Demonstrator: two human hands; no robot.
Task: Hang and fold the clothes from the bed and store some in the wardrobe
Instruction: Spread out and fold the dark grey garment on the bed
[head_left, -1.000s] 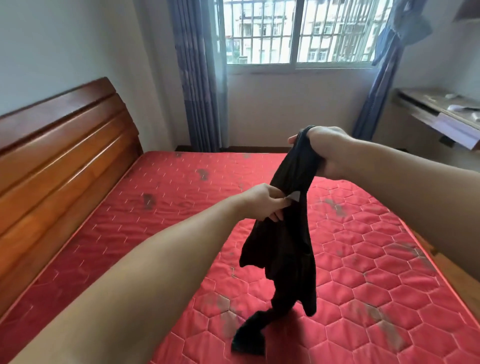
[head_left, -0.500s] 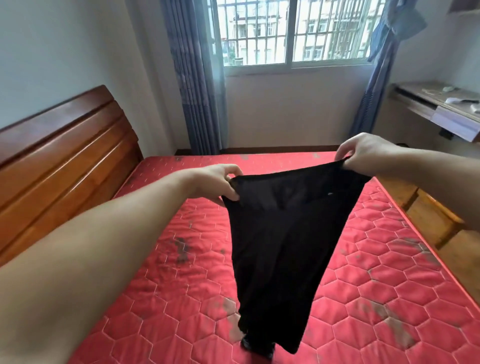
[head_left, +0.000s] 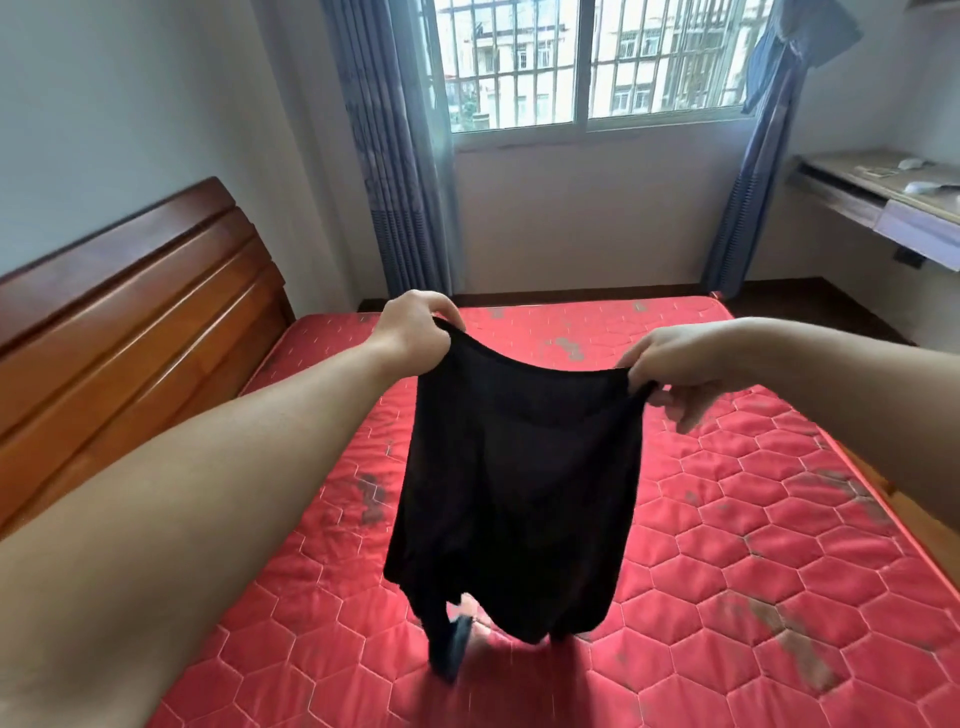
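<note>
Head view, left hand (head_left: 410, 332) and right hand (head_left: 675, 364) each pinching the black garment's (head_left: 519, 493) top edge, spread above red mattress (head_left: 753, 545), hem hanging down.

Single head-worn view, facing forward and down, close over red mattress (head_left: 727, 545), window (head_left: 587, 62) beyond

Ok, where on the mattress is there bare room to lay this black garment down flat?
The red mattress shows bare quilting on both sides: left of the black garment toward the wooden headboard, and right toward the bed's edge. The far strip by the window wall is bare too. Directly beneath, the left hand and right hand hold it hanging.
</note>
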